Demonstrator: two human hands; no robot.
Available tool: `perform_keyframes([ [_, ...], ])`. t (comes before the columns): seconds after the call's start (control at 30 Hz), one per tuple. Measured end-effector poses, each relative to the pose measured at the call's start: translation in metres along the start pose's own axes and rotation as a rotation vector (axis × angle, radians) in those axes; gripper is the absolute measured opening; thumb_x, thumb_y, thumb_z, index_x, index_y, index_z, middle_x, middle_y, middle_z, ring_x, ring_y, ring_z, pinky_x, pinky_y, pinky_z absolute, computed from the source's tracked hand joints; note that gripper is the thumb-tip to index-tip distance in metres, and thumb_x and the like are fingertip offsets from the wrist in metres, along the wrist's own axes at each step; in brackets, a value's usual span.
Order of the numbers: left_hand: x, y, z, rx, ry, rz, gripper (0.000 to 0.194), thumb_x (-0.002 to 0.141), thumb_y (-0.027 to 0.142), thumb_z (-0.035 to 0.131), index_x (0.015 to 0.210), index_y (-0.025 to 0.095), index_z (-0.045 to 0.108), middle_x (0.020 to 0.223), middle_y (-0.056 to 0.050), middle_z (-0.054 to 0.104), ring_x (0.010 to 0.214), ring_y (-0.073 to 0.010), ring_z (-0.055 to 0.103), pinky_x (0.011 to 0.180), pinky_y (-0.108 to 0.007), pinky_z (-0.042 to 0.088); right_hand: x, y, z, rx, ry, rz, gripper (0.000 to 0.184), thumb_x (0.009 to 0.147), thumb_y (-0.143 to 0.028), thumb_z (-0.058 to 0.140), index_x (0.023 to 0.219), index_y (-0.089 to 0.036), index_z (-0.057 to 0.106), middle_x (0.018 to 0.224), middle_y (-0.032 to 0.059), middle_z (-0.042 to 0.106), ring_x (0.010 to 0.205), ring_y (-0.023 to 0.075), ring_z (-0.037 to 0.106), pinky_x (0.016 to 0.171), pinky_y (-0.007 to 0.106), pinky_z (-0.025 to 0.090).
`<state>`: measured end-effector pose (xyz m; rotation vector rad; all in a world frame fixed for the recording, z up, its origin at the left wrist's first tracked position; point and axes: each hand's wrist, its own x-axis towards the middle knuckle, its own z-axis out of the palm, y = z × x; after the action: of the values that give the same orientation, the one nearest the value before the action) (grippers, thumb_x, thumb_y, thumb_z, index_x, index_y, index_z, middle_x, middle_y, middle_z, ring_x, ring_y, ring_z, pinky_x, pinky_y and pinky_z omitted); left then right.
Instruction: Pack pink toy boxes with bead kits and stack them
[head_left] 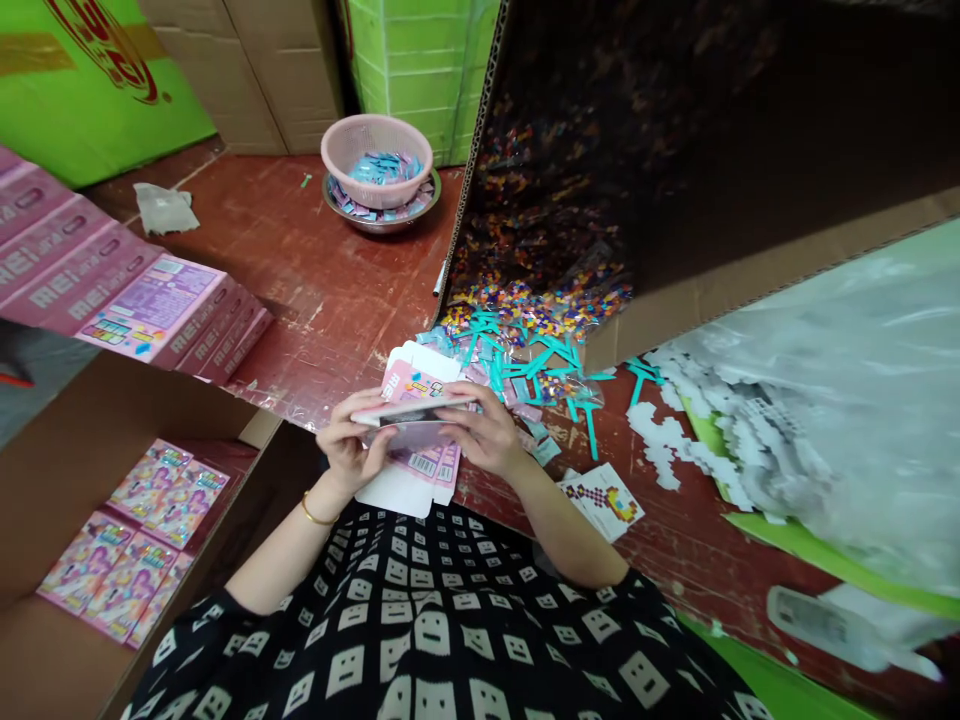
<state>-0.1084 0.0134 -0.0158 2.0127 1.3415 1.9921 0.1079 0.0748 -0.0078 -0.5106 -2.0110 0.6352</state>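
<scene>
My left hand [349, 440] and my right hand [489, 432] grip a flat pink-and-white carton [412, 433] at its two ends. Its long narrow side is turned toward me, with a dark gap along it; what is inside cannot be made out. Beneath it, unfolded pink cartons [401, 495] lie on the red-brown table [337, 290]. To the right of my right hand are turquoise plastic sticks [536, 362], small sachets [546, 450] and printed pattern cards [611, 502].
A big cardboard box [720, 290] on its side spills bags of colourful beads [540, 300]. White plastic pieces [664, 440] lie rightward. Pink cartons [165, 310] are stacked at left, above an open box [232, 530] holding cartons. A pink basket [337, 165] sits in a metal bowl [397, 227].
</scene>
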Motion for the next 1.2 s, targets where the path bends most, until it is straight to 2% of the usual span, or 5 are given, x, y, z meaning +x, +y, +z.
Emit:
perform_keyframes([
  [0.13, 0.010, 0.009, -0.008, -0.023, -0.088, 0.047, 0.052, 0.084, 0.029, 0.074, 0.126, 0.034, 0.044, 0.097, -0.001, 0.069, 0.089, -0.0211, 0.069, 0.080, -0.043, 0.059, 0.000, -0.006, -0.006, -0.040, 0.105, -0.045, 0.014, 0.088, -0.027, 0.066, 0.100, -0.026, 0.060, 0.102, 0.0062, 0.067, 0.112, 0.0262, 0.064, 0.090, 0.050, 0.057],
  [0.43, 0.020, 0.032, -0.044, 0.058, -0.522, -0.068, 0.034, 0.090, 0.025, 0.069, 0.123, 0.021, 0.062, 0.113, -0.012, 0.069, 0.099, -0.0212, 0.068, 0.082, -0.034, 0.058, 0.029, -0.034, -0.022, 0.300, -0.298, 0.178, 0.033, 0.090, -0.022, 0.066, 0.123, -0.027, 0.066, 0.114, 0.0089, 0.062, 0.110, 0.0203, 0.061, 0.095, 0.042, 0.054],
  [0.67, 0.012, 0.027, -0.036, 0.000, -0.349, -0.189, 0.024, 0.100, 0.033, 0.052, 0.114, 0.018, 0.065, 0.107, -0.012, 0.070, 0.100, -0.0209, 0.067, 0.084, -0.035, 0.056, 0.032, -0.029, -0.010, 0.399, -0.282, 0.273, 0.029, 0.096, -0.029, 0.058, 0.124, -0.028, 0.067, 0.116, 0.0087, 0.063, 0.112, 0.0194, 0.061, 0.101, 0.042, 0.052],
  [0.87, 0.025, 0.016, -0.002, -0.214, 0.064, -0.057, 0.027, 0.088, 0.048, 0.067, 0.098, 0.025, 0.060, 0.088, -0.003, 0.073, 0.078, -0.0185, 0.071, 0.069, -0.033, 0.059, 0.039, -0.027, -0.008, 0.306, -0.111, 0.012, 0.032, 0.098, -0.037, 0.055, 0.129, -0.030, 0.063, 0.123, 0.0087, 0.063, 0.113, 0.0207, 0.062, 0.095, 0.041, 0.055],
  [1.2, 0.019, 0.016, -0.010, -0.085, -0.167, 0.019, 0.035, 0.081, 0.041, 0.077, 0.106, 0.021, 0.062, 0.094, -0.004, 0.075, 0.085, -0.0201, 0.074, 0.078, -0.035, 0.063, 0.031, -0.020, -0.018, -0.007, -0.229, -0.164, 0.041, 0.092, -0.028, 0.066, 0.133, -0.022, 0.059, 0.126, 0.0091, 0.068, 0.117, 0.0200, 0.065, 0.097, 0.038, 0.057],
])
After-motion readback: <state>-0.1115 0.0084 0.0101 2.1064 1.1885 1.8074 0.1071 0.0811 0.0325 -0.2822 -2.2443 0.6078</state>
